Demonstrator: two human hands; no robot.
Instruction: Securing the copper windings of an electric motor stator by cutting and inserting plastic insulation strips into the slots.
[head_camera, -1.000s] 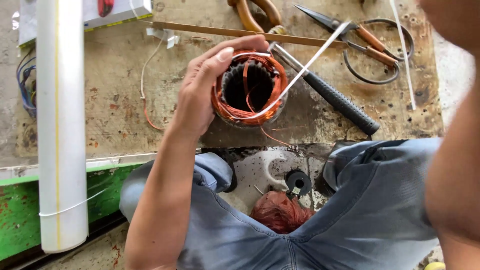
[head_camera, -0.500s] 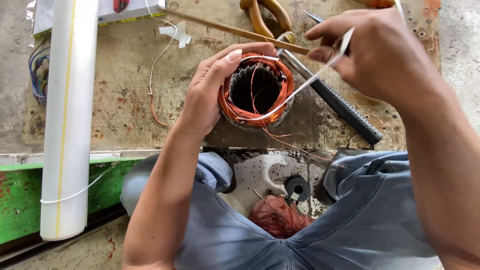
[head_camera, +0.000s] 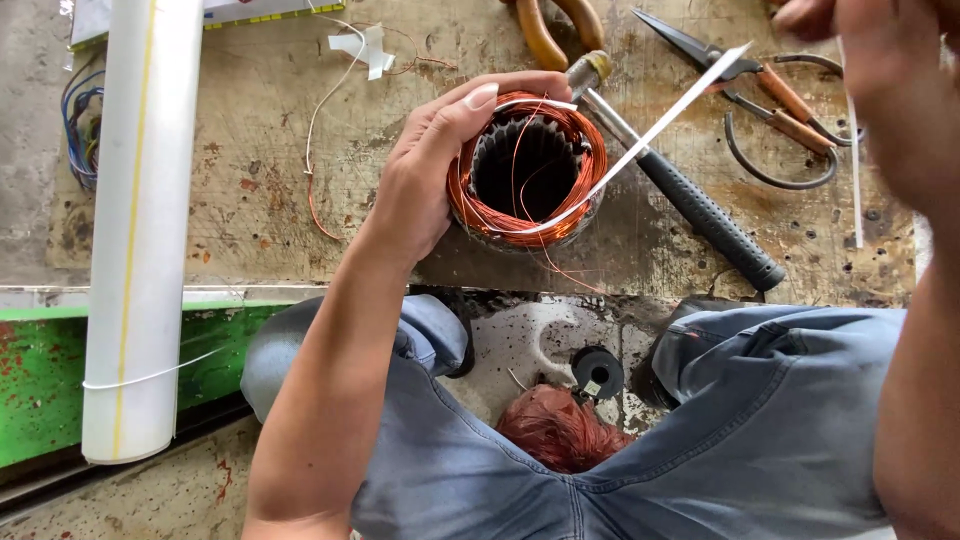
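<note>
Two hands work over a motor stator (head_camera: 527, 172) that stands on end on a worn, stained bench (head_camera: 250, 190), its open bore facing up and ringed with copper winding. The left hand (head_camera: 430, 170) wraps the stator's left side, thumb hooked over the top rim, apparently to steady it. The right hand (head_camera: 880, 70), blurred up and to the right of the stator, seems pinched on the far end of a thin white strip (head_camera: 660, 125); the strip slants down to the winding's near edge, held taut as if being threaded in. A black-handled hammer (head_camera: 690, 195) lies just right of the stator, scissors (head_camera: 740, 75) beyond it. A white tube (head_camera: 140, 230) lies well to the stator's left. Below the stator, past the bench edge, are denim-clad knees (head_camera: 780, 400) and a wad of copper wire (head_camera: 560, 430).
</note>
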